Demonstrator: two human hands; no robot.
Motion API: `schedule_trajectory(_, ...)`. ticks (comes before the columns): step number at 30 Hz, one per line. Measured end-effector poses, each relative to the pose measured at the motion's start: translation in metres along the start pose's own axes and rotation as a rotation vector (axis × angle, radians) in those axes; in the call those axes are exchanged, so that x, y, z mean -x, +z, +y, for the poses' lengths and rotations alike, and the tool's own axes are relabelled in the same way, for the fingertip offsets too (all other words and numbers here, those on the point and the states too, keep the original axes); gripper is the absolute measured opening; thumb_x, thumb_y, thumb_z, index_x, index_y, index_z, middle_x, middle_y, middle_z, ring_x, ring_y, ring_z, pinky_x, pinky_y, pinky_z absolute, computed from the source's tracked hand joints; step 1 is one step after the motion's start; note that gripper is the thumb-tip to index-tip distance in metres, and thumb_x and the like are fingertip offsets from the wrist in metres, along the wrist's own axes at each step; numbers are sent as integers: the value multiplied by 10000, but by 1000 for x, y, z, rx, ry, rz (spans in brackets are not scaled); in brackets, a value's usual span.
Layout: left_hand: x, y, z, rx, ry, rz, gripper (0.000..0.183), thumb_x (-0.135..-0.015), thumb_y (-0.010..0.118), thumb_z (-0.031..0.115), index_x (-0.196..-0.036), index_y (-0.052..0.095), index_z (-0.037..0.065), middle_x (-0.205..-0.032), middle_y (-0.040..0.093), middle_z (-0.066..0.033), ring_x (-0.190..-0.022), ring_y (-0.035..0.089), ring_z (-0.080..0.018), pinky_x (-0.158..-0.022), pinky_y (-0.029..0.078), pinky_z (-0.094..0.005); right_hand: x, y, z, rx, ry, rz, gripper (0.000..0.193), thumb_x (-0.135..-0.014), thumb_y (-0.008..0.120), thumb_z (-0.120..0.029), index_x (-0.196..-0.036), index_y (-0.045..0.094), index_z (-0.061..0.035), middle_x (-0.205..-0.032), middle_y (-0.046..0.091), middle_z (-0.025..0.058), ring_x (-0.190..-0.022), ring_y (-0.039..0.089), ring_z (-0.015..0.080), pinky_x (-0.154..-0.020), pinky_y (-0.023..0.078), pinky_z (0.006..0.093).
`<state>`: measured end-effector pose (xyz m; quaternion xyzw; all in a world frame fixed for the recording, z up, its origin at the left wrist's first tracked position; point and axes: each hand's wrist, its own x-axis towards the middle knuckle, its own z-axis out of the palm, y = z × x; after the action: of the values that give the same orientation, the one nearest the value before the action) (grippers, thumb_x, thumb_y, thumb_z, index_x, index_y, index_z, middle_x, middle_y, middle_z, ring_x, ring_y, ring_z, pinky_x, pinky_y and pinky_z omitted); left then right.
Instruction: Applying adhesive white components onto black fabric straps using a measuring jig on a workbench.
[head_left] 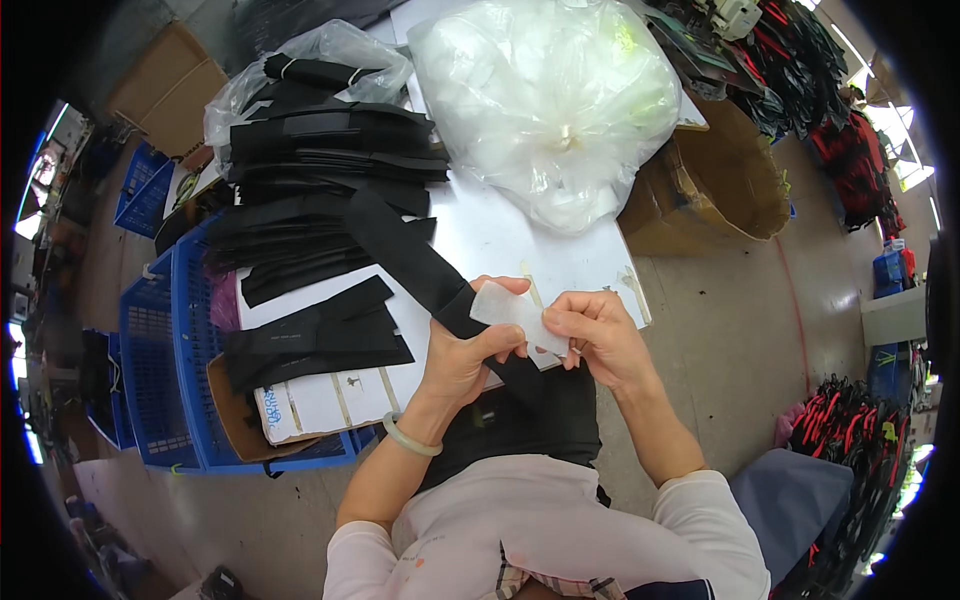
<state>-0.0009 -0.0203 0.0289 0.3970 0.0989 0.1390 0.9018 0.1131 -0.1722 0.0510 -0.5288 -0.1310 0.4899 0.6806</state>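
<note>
My left hand [458,355] is closed round a long black fabric strip [405,248]. Its thumb presses a thin white rectangular piece [500,306] against the strip. One end of the strip slants away over the table, and the other hangs below my hand toward my lap. On the right, my right hand [608,335] pinches the other end of the white piece between thumb and fingers. Stacks of similar black strips [320,150] lie on the left of the white table [500,215]. A smaller loose pile of black strips [315,335] sits nearer to me.
A large clear plastic bag [545,110] of white pieces stands at the back of the table. Behind the table's right edge is an open cardboard box [700,185]. Blue plastic crates [190,350] stand along the left side. Black and red goods [850,450] are heaped at the right.
</note>
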Motion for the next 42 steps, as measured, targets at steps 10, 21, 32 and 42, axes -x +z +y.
schedule_trajectory(10, 16, -4, 6, -126, 147, 190, 136, -775, 737, 41, -856, 637, -1, -723, 619, -51, -549, 542, -101, -506, 425, -208, -13, 36, 11, 546, -401, -38, 211, -777, 783, -116, -891, 647, 0, -762, 668, 36, -643, 554, 69, -604, 443, 233)
schedule_trajectory(21, 3, -25, 34, 420, 159, 408, 384, -905, 647, 409, -762, 526, 73, -681, 456, -18, -481, 431, -125, -549, 470, -308, -16, 43, 1, 490, -441, -28, 132, -767, 768, -74, -776, 651, -13, -711, 656, 15, -607, 519, 44, -545, 387, 210)
schedule_trajectory(32, 4, -19, 41, 545, 95, 495, 452, -859, 630, 549, -718, 488, 144, -651, 431, 15, -480, 405, -106, -552, 445, -285, -7, 61, 9, 1081, -841, 13, 216, -683, 775, -81, -709, 563, -48, -638, 542, 57, -563, 545, 201, -482, 410, 315)
schedule_trajectory(42, 8, -33, 37, 546, 114, 401, 464, -895, 583, 552, -715, 491, 134, -654, 449, 7, -431, 384, -105, -481, 405, -276, -12, 66, 9, 1178, -1026, -92, 246, -648, 772, -57, -695, 530, -63, -626, 497, 47, -538, 504, 217, -460, 381, 334)
